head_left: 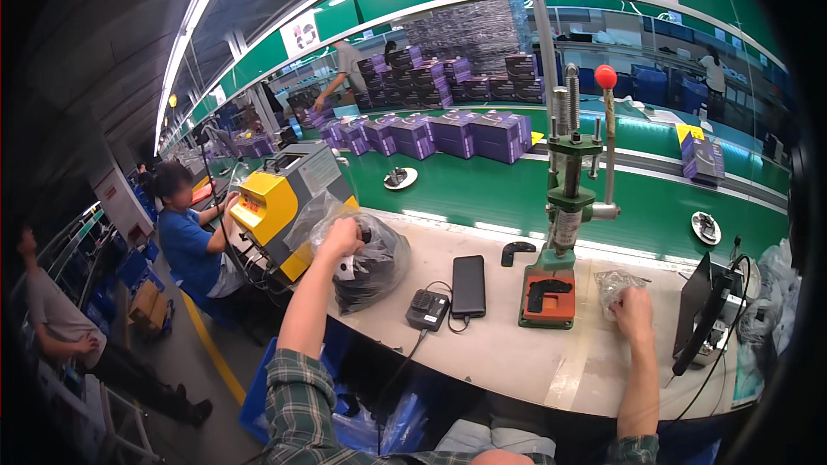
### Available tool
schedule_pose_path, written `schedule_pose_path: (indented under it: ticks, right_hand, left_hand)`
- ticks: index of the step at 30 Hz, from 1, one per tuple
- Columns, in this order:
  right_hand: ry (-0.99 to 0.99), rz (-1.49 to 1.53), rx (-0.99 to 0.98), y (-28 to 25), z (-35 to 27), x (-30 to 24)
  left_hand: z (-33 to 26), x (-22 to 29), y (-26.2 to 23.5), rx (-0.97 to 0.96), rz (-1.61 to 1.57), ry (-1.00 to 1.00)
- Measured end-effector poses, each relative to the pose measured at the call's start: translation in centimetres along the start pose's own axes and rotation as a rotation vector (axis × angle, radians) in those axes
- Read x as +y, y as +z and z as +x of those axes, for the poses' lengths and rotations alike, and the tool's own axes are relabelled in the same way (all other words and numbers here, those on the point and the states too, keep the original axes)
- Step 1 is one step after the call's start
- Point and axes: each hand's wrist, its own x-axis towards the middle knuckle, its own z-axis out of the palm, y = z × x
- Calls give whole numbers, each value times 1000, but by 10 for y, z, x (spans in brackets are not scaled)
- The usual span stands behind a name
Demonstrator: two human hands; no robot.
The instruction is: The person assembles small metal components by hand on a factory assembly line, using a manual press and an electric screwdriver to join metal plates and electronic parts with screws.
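My left hand [342,238] is at the mouth of a large clear plastic bag [389,269] full of dark parts. Its fingers are curled closed, and whatever they grip is hidden. On the right, my right hand [633,312] presses its bent fingers into a small crumpled clear bag [613,282]; what lies between the fingertips does not show. Between the hands stands a green hand-lever press [564,207] with a red ball knob. A curved black plastic part [549,294] lies on its orange base block [562,306]. Behind it to the left rests a similar black part [517,251].
A black power bank [469,286] and a small black cabled box [427,309] lie left of the press. A dark tablet-like panel [699,314] stands at right. The green conveyor [482,198] carries purple boxes [500,136] and white dishes. A co-worker [194,232] sits left by a yellow-grey machine [289,207].
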Motion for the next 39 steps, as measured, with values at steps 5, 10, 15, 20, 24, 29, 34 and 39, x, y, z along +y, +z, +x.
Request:
schedule_pose_path:
  ticks: [5,10,15,20,24,29,34,39]
  right_hand:
    - [-2,90,39,-1,0,0]
    - [-5,86,-1,-15,3,-9]
    - [-7,157,-37,-26,2,-8]
    - [-4,202,8,-34,-5,-13]
    - [-31,240,51,-35,-9,-15]
    - [23,359,96,-41,-11,-8]
    - [-4,545,216,-48,-5,-35]
    - [-28,699,256,-39,-10,-30]
  left_hand:
    - [-5,3,-1,70,-91,41]
    - [-9,1,-10,196,-84,78]
    - [-33,20,-33,591,-159,99]
    - [-82,92,-37,812,-400,345]
    - [-87,103,-37,812,-322,228]
    - [-115,146,-10,418,-932,285]
    - [-151,236,53,-140,-1611,198]
    - [-145,306,101,-255,-1550,352]
